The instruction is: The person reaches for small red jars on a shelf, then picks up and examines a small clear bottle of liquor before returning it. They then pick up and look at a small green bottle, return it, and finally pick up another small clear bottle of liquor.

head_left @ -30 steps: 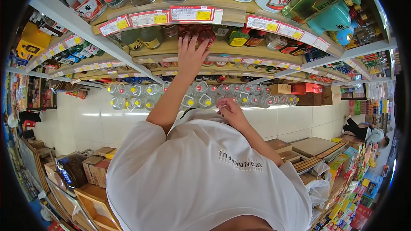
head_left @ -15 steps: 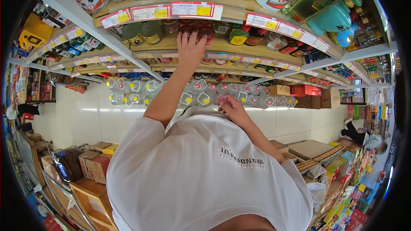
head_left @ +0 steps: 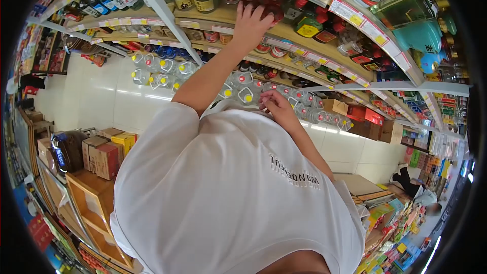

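My left hand (head_left: 252,24) reaches up to a wooden shelf, its fingers bent over a dark red glass jar (head_left: 274,14) among other dark red jars. The fingertips are partly hidden against the glass. Green bottles with yellow labels (head_left: 204,5) stand to the left of that hand, and a bottle with a yellow-green label (head_left: 308,26) is to its right. Near my waist, my right hand (head_left: 274,102) is loosely bent with its fingers apart and nothing visible in it.
Clear plastic jugs (head_left: 247,95) with yellow and red caps stand on the floor below the shelves. Price tags line the shelf edge (head_left: 373,30). Cartons (head_left: 104,158) and a wooden cabinet (head_left: 94,193) are behind at left. Another person (head_left: 413,185) is far right.
The view has turned and shifted, so the shelves now slant down to the right. My left hand stays at the dark red jars, and my right hand remains near my waist.
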### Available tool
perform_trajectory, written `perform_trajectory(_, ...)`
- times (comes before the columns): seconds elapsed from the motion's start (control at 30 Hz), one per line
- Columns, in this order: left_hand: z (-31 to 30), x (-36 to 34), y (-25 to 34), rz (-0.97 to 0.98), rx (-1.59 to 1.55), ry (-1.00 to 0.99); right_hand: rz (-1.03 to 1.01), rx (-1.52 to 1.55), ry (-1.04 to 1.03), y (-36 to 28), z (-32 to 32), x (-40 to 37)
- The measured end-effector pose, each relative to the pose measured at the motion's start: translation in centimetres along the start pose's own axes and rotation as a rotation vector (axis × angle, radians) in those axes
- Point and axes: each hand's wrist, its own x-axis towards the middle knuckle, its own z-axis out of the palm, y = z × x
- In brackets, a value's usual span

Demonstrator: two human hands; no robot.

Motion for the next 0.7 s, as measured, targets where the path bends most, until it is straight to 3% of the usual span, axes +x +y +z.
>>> perform_trajectory(0.33, -1.8, 0.3, 0.4, -0.063, -0.037, 0.012, -0.009, 0.008, -0.05, 0.1, 1.8, 1.0)
perform_trajectory(0.53, -1.0, -2.8, -1.1, -0.538, -0.349, 0.072, 0.028, 0.048, -0.003, 1.0, 2.2, 0.1)
perform_trajectory(0.7, 0.0, -3.3, -2.6, -0.621, -0.458, -0.018, 0.047, 0.093, 0.042, 2.5, 2.2, -1.2)
